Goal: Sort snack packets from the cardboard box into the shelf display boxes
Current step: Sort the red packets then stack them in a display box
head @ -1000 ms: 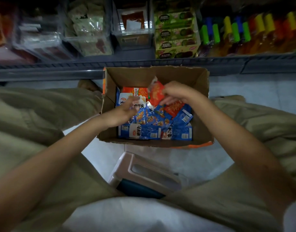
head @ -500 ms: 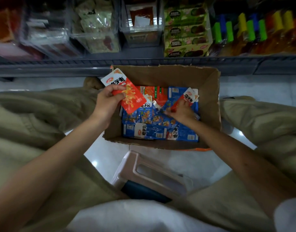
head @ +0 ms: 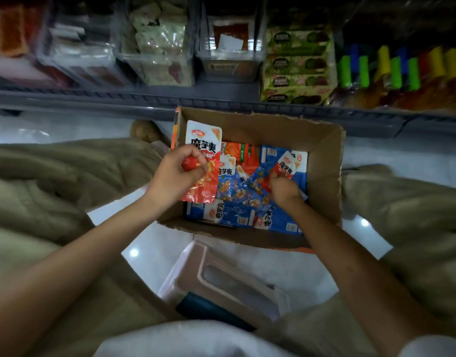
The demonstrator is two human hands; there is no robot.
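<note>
Two hands work over an open cardboard box (head: 323, 161) that sits on the pale floor (head: 154, 243) just in front of a low grey shelf (head: 144, 101). The left hand (head: 178, 171) holds a red packet (head: 202, 143) upright above the box's left wall, its white top end pointing at the shelf. Its grip is closed round the packet's middle, with the fingers curled over the printed face. The right hand (head: 283, 188) is down inside the box, towards the right, and its curled fingers pinch the lower corner of a second red packet (head: 288, 164) that tilts up out of the pile.

Below both hands lie the blue packets (head: 232, 215) – several flat along the near wall, others jumbled in the middle – and more red ones show at the far side.

On the shelf stand clear display boxes (head: 157, 47) with pale and dark red packets in them. To their right is a stack of green cartons (head: 296, 65), then a row of bright-coloured goods (head: 392, 70) too blurred to name. A pale plastic stool (head: 221, 279) shows between the person's knees, near the box.
</note>
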